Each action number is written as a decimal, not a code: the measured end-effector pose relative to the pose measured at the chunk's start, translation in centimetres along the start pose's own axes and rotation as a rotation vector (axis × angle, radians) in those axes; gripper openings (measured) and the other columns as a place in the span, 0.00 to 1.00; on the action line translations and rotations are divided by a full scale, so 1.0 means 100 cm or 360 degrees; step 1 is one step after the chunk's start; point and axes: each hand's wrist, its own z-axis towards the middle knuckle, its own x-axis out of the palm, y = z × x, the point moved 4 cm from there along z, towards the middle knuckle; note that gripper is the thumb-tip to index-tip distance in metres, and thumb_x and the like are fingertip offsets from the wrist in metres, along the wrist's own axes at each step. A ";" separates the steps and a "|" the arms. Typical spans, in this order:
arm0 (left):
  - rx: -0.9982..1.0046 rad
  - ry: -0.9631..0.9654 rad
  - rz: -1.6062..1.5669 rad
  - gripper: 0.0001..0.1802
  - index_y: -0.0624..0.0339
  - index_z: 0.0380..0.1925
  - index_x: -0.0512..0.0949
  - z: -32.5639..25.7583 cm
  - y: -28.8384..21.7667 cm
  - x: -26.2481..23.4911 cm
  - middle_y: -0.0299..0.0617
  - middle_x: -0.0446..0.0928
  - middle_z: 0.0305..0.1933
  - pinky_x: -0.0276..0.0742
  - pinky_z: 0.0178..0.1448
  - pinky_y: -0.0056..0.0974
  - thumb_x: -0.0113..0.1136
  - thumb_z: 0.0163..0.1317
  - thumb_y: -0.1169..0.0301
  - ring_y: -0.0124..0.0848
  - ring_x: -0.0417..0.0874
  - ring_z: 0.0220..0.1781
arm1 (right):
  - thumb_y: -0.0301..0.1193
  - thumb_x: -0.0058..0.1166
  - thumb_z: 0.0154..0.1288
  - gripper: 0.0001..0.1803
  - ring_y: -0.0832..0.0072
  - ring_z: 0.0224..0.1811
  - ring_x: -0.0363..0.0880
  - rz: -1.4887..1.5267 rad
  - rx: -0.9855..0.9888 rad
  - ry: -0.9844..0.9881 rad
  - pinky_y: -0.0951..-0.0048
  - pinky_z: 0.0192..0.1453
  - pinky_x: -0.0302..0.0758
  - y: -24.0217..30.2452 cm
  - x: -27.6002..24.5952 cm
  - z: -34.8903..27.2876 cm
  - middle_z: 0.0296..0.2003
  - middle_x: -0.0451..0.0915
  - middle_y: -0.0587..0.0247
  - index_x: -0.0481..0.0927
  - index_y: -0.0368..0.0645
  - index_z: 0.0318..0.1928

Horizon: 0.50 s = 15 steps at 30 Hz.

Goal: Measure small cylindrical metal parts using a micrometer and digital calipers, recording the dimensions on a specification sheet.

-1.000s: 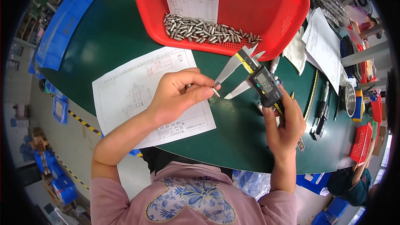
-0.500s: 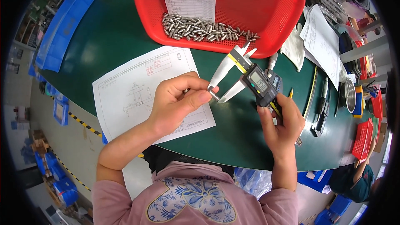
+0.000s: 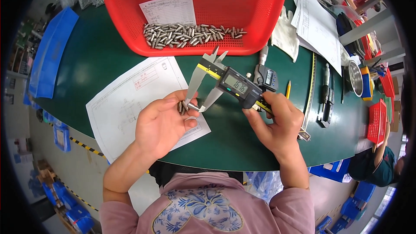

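My right hand [image 3: 279, 123] grips a digital caliper [image 3: 236, 82] by its slider, thumb underneath. Between the caliper's long jaws lies a small metal pin [image 3: 193, 106], its ends at the two jaw tips. My left hand [image 3: 158, 128] is turned palm up under the jaws, with further metal pins [image 3: 181, 107] held in its curled fingers; how many cannot be told. Beneath that hand a printed drawing sheet [image 3: 115, 99] lies on the green table [image 3: 225, 143]. Beyond both hands stands a red basket [image 3: 121, 21] with a heap of similar pins [image 3: 182, 36] and a paper slip [image 3: 169, 11].
Right of the caliper lie a micrometer [image 3: 265, 76], a yellow pencil [image 3: 288, 89], a steel rule [image 3: 310, 95] and another measuring tool [image 3: 326, 99]. A white glove [image 3: 286, 37] and papers [image 3: 318, 30] are behind them. A blue bin [image 3: 54, 54] stands far left. Someone works at far right.
My left hand has gone from pinching the pin to a more open, palm-up pose. The pin now sits between the caliper jaws, and the display reading differs. The view has shifted.
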 end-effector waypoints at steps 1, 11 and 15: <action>-0.0016 -0.0006 -0.0080 0.20 0.65 0.47 0.68 0.000 0.001 0.000 0.46 0.71 0.44 0.65 0.47 0.38 0.44 0.57 0.65 0.37 0.71 0.45 | 0.33 0.67 0.41 0.16 0.74 0.13 0.68 -0.0003 0.0000 -0.0017 0.75 0.15 0.63 0.000 0.000 0.000 0.16 0.71 0.65 0.74 0.41 0.29; -0.0130 -0.0096 -0.0067 0.15 0.62 0.41 0.72 -0.005 0.005 0.012 0.44 0.66 0.53 0.67 0.52 0.43 0.43 0.59 0.66 0.45 0.69 0.55 | 0.33 0.64 0.45 0.16 0.71 0.16 0.72 -0.0095 -0.0036 0.0148 0.72 0.16 0.66 -0.001 0.007 0.000 0.18 0.71 0.64 0.74 0.40 0.33; -0.0172 -0.0103 -0.0075 0.17 0.65 0.46 0.70 -0.004 0.006 0.003 0.44 0.69 0.47 0.67 0.51 0.40 0.42 0.59 0.69 0.41 0.70 0.51 | 0.31 0.63 0.46 0.17 0.70 0.17 0.72 -0.0094 -0.0003 0.0221 0.72 0.18 0.67 -0.001 0.007 0.000 0.20 0.72 0.62 0.74 0.38 0.36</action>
